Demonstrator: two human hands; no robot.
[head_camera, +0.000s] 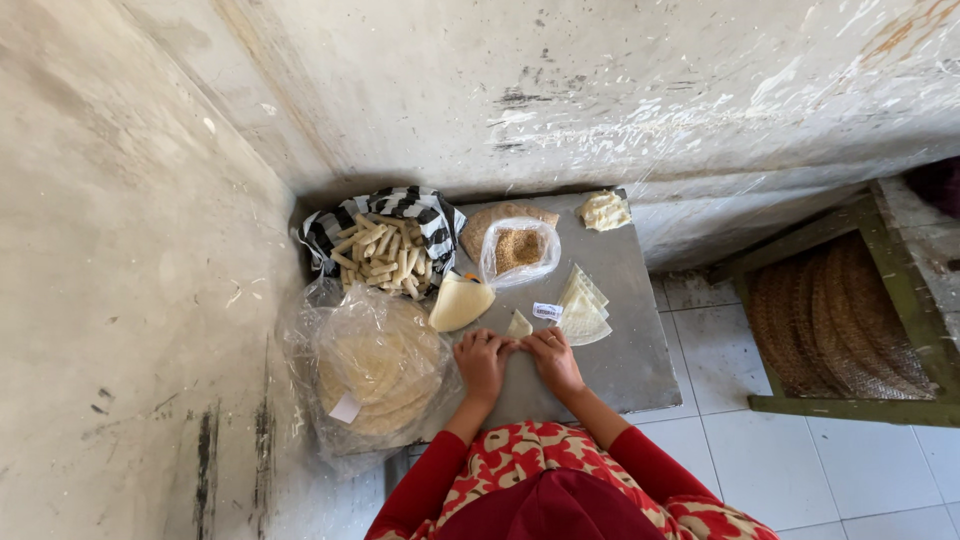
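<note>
On the desk (640, 340): two hands, left hand (481, 362) and right hand (553, 360), on one wrapper piece (518, 325). One striped bag of rolled sticks (380, 250) at its far-left corner. One clear bag of crumbs (518, 250). One bagged stack of round wrappers (375, 370) off its left edge. One pile of cut triangles (583, 312).

Soft, even daylight — faint shadows, sharp centre, wide-angle bending at the edges, no glare.

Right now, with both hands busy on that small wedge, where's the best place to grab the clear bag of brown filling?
Probably by the clear bag's open, crumpled rim, pinched from above on its near side; the filling sits low inside, so the loose plastic edge is free to gather.
</note>
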